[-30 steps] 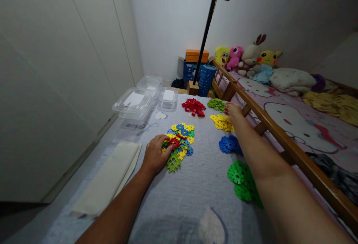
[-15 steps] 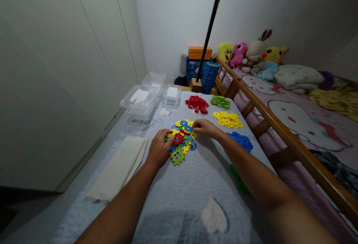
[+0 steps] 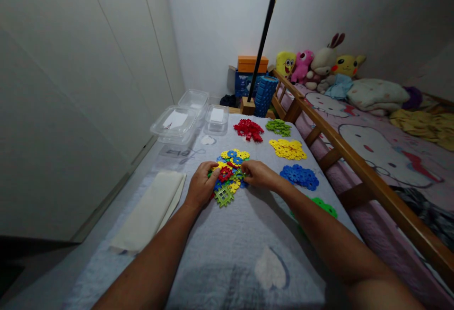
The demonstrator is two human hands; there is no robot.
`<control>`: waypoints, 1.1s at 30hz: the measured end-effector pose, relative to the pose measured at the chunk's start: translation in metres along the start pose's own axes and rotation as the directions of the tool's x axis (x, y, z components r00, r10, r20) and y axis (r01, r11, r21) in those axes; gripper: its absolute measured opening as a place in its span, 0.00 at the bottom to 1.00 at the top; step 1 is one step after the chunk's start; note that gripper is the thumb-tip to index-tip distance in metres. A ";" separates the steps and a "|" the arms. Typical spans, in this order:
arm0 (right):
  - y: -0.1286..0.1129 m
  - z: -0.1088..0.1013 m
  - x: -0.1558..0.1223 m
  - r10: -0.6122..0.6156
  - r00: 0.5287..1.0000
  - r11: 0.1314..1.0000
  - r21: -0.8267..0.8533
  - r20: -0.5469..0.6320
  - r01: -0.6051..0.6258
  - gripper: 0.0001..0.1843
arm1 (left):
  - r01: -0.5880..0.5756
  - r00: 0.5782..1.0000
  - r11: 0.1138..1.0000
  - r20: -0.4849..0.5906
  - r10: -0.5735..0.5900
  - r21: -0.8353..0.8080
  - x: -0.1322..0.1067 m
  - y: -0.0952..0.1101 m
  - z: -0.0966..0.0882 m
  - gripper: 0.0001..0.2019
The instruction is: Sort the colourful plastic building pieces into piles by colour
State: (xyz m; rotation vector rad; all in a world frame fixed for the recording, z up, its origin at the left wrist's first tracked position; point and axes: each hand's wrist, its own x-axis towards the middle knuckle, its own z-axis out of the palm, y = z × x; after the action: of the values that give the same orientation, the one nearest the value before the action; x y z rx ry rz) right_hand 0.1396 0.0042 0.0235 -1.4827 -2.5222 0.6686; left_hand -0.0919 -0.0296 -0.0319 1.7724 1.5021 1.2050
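A mixed pile of colourful plastic interlocking pieces (image 3: 232, 186) lies mid-table, with yellow and blue flower-shaped discs, a red piece and a light-green square lattice piece (image 3: 224, 196) at its near edge. My left hand (image 3: 203, 183) rests against the pile's left side, thumb and fingers apart around its edge. At the right side, my right hand (image 3: 260, 175) has its fingertips pinched together at the pile's edge. Whatever is between those fingertips is hidden.
Sorted heaps stand to the right: red (image 3: 248, 130), light green (image 3: 278, 127), yellow (image 3: 288, 149), blue (image 3: 300, 176) and green (image 3: 324, 207), the last partly behind my right forearm. Clear plastic containers (image 3: 173, 125) stand back left, near a folded cream cloth (image 3: 149, 213). A wooden bed rail (image 3: 340, 151) borders the right.
My right hand has moved slightly down and nearer along the pile's right edge. The right forearm has shifted, uncovering more of the blue and green heaps. My left hand stays at the pile.
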 end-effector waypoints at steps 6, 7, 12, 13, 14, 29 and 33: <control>0.047 -0.029 0.002 0.065 0.991 0.971 0.235 -0.120 -0.035 0.04 | -0.006 1.000 1.000 0.021 0.005 0.007 -0.001 0.001 0.001 0.16; 0.058 -0.034 0.004 0.101 0.983 0.949 0.311 -0.154 -0.049 0.02 | -0.009 1.000 1.000 0.023 0.009 0.010 -0.001 0.001 0.001 0.16; 0.114 -0.060 0.024 0.482 0.810 0.694 0.709 -0.334 -0.121 0.05 | -0.028 0.999 0.999 0.023 0.027 0.027 0.000 -0.001 0.002 0.16; 0.125 -0.064 0.029 0.567 0.738 0.638 0.762 -0.365 -0.113 0.05 | -0.029 0.999 0.999 0.022 0.028 0.028 0.000 -0.002 0.002 0.16; 0.135 -0.068 0.035 0.639 0.666 0.584 0.806 -0.384 -0.095 0.06 | -0.030 0.999 0.999 0.024 0.029 0.029 0.000 -0.002 0.002 0.16; 0.200 -0.099 0.103 0.960 0.259 0.091 0.992 -0.111 0.089 0.13 | -0.048 0.998 0.998 0.043 0.046 0.040 -0.001 -0.003 0.002 0.15; 0.203 -0.101 0.108 0.964 0.248 0.070 0.991 -0.097 0.115 0.12 | -0.052 0.998 0.997 0.045 0.049 0.053 -0.001 -0.003 0.002 0.14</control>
State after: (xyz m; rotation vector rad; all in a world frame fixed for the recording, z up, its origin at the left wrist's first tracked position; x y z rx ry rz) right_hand 0.2807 0.2118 0.0122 -1.5128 -0.2651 0.8846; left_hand -0.0911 -0.0296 -0.0354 1.8704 1.4868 1.1527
